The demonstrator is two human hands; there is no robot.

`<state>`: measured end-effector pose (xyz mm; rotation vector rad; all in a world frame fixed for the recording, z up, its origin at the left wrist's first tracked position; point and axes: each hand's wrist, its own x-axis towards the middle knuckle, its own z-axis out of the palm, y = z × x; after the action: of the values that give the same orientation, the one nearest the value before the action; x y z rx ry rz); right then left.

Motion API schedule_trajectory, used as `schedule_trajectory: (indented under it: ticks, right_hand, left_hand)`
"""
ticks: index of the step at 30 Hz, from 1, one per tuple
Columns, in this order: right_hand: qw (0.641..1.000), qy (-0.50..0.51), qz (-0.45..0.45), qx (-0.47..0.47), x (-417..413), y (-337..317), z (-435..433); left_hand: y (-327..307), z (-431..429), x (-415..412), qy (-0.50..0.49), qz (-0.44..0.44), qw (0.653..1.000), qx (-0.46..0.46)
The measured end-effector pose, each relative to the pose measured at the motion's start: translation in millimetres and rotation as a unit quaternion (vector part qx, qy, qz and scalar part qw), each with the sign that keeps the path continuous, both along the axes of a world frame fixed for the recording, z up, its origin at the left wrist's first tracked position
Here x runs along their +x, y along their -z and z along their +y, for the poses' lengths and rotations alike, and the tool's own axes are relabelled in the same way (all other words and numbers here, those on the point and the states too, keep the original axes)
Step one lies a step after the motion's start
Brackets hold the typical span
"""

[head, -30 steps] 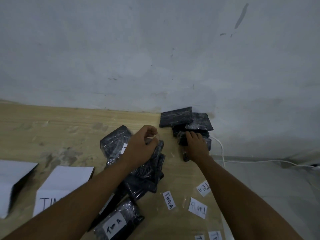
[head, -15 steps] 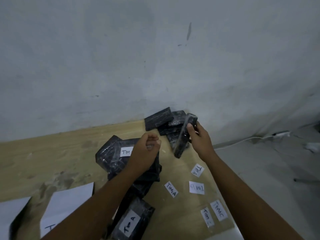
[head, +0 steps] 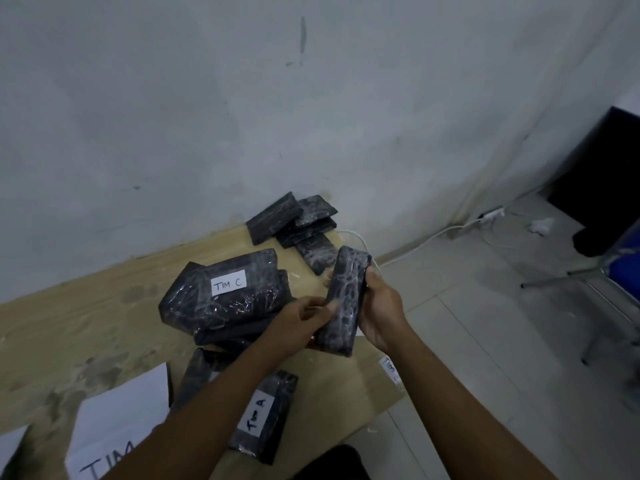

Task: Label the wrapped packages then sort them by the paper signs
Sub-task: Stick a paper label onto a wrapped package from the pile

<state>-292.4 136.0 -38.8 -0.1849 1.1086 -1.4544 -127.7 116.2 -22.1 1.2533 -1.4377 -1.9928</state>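
One package (head: 341, 303): held up, no label showing, long axis 12-to-6.
Right hand (head: 381, 306): gripping its 3 o'clock edge.
Left hand (head: 298, 318): curled, touching its 9 o'clock edge; I can't tell what it pinches.

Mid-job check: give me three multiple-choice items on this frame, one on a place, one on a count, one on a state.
1. Where is the unlabelled stack?
A) nearest the camera
B) against the wall, at the board's far edge
C) off the board, on the floor

2. How many packages show a written label?
A) none
B) five
C) two

3. The held package is:
A) lifted in both hands
B) flat on the board
C) on top of the TIM C package

Key:
1 B: it lies on the wooden board at the foot of the wall.
2 C: only the TIM C package and the TIM A package.
3 A: the right hand wraps one edge, the left hand pinches the other.
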Motion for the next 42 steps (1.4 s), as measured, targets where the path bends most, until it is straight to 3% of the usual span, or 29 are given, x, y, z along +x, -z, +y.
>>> schedule_trajectory:
  ticks: [3, 8, 11, 15, 23, 37, 40, 42]
  right_hand:
    - [0.998, -0.041, 0.033, 0.029, 1.4, 18.8, 16.2]
    - [0.963, -0.039, 0.213, 0.158, -5.1, 60.5, 23.2]
    - [0.911, -0.109, 0.353, 0.184, -9.9, 93.5, 25.7]
    - [0.79, -0.241, 0.543, 0.15, -10.3, 123.9, 25.3]
    - [0.67, -0.315, 0.663, 0.108, 0.4, 158.5, 16.0]
    - [0.777, -0.301, 0.546, 0.086, -3.6, 141.8, 6.9]
    - [0.832, -0.202, 0.506, 0.107, -12.1, 135.8, 11.7]
    - [0.892, -0.135, 0.413, 0.125, -18.1, 125.8, 14.2]
  left_hand:
    - [16.2, 12.9, 2.4, -0.004, -0.014, 0.999, 0.037]
    - [47.2, 29.1, 17.4, -0.017, -0.044, 0.994, 0.094]
    - [57.7, 36.7, 24.3, -0.024, -0.055, 0.993, 0.103]
    - [64.3, 39.1, 34.0, -0.018, -0.112, 0.99, 0.084]
    - [69.7, 44.5, 46.3, 0.006, -0.15, 0.987, 0.054]
    - [43.4, 50.1, 40.8, -0.062, -0.095, 0.993, 0.041]
    - [43.9, 47.5, 36.3, -0.083, -0.066, 0.991, 0.082]
    - [45.8, 45.4, 33.1, -0.099, -0.05, 0.989, 0.093]
